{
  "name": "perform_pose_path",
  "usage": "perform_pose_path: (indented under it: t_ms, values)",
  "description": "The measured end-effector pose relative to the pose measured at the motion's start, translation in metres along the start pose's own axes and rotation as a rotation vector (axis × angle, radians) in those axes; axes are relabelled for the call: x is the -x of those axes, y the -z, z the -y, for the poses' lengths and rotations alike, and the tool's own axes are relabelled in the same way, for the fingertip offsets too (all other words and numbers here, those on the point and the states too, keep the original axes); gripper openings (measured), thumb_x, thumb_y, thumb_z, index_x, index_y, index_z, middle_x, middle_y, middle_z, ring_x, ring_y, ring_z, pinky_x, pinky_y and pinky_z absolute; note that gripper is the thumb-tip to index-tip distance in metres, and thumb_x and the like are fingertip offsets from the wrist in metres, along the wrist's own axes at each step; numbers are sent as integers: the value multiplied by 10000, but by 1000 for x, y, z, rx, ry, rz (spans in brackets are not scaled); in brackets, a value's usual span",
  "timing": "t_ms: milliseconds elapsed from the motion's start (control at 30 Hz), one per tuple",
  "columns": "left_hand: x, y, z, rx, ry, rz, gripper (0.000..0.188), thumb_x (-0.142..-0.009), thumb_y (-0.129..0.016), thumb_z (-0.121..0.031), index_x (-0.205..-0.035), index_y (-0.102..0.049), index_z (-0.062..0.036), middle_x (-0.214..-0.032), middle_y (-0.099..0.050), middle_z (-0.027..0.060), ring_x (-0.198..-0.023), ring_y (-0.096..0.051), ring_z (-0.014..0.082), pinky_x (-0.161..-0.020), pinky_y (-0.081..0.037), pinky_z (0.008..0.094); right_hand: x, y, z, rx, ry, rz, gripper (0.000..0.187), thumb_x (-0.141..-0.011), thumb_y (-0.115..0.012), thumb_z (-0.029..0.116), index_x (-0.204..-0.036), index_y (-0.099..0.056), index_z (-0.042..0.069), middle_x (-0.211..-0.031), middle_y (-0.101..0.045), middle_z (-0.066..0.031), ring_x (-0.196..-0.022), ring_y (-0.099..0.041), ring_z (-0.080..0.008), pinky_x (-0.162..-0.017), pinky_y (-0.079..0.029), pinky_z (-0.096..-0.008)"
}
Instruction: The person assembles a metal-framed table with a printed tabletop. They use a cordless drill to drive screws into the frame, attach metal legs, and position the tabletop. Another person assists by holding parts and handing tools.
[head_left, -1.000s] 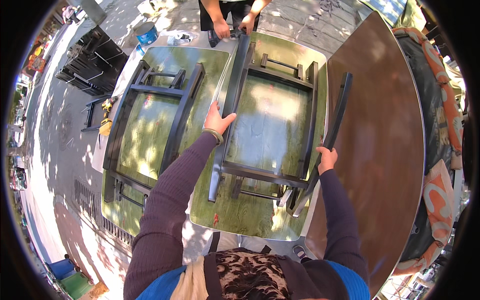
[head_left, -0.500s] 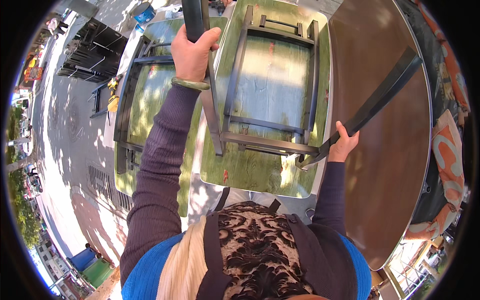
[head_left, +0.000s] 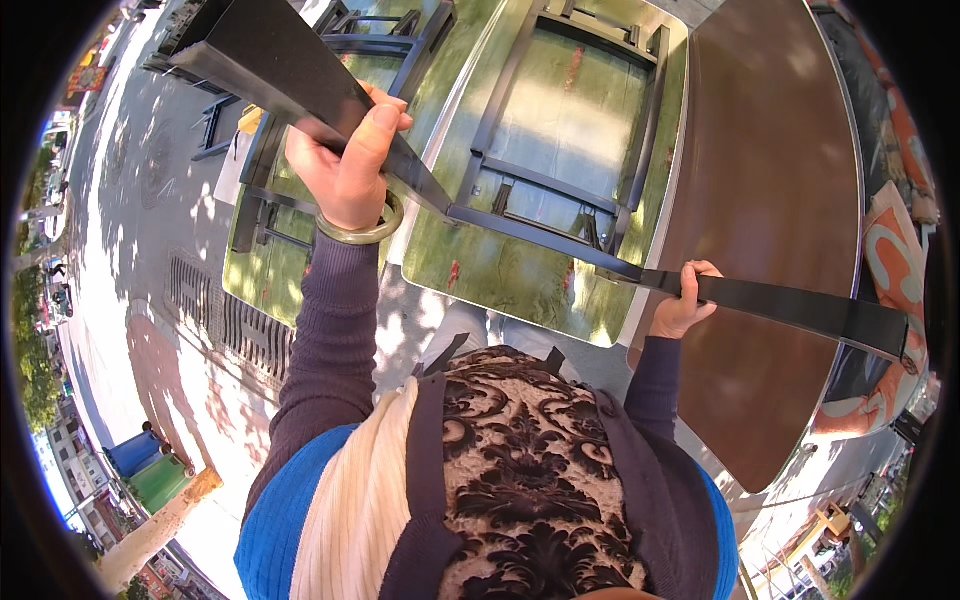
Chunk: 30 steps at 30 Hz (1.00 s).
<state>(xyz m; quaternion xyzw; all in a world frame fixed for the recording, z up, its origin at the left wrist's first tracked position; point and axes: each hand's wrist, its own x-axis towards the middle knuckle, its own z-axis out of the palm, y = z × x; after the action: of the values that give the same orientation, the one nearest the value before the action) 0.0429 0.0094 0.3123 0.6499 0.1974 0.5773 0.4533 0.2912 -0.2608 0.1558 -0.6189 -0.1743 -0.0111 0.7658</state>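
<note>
A black metal folding table leg frame (head_left: 545, 240) spans across in front of me, with a crossbar between two legs. My left hand (head_left: 348, 165) is closed around the left leg, thumb on top; that leg's end rises toward the upper left. Closed on the right leg, my right hand (head_left: 683, 303) is near where it meets the crossbar; this leg's end points out to the right. Under the frame lies an upturned green wood-grain tabletop (head_left: 500, 275), with another black leg frame (head_left: 641, 140) lying folded flat on its far part.
A second green tabletop (head_left: 270, 285) with black legs lies to the left. On the right is a large brown board (head_left: 765, 180), with an orange-patterned cloth (head_left: 880, 260) beyond it. A drain grate (head_left: 225, 315) and green bin (head_left: 160, 483) are at the left.
Both hands have swung the leg frame up toward me. Its left leg end has moved left and nearer, its right end down and outward. The view has shifted too.
</note>
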Motion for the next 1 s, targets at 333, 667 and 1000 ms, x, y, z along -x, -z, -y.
perform_pose_path:
  t_ms: [333,667,1000]
  values:
    - [15,13,1,103,-43,29,234,-754,-725,-80,-907,-559,-18,-711,-614,6,-610,-532,61,-588,-448,226,22,11,11,227,-55,-36,146,-780,-679,136,-799,-590,21,-812,-535,-5,-788,-488,-124,-754,-400,-283]
    - [12,14,-16,19,-29,52,268,-767,-725,-135,-908,-526,-25,-708,-629,32,-602,-564,90,-580,-465,257,213,67,-61,902,-463,274,660,-736,-711,240,-1262,-432,-46,-1150,-538,-212,-1097,-511,-321,-938,-423,-385]
    - [165,150,69,-328,418,344,319,-834,-646,-164,-1106,-552,-25,-1065,-567,108,-902,-599,197,-718,-499,312,260,117,-60,379,-997,165,393,-805,-673,263,-1128,-561,68,-914,-628,-92,-673,-626,-186,-563,-473,-294]
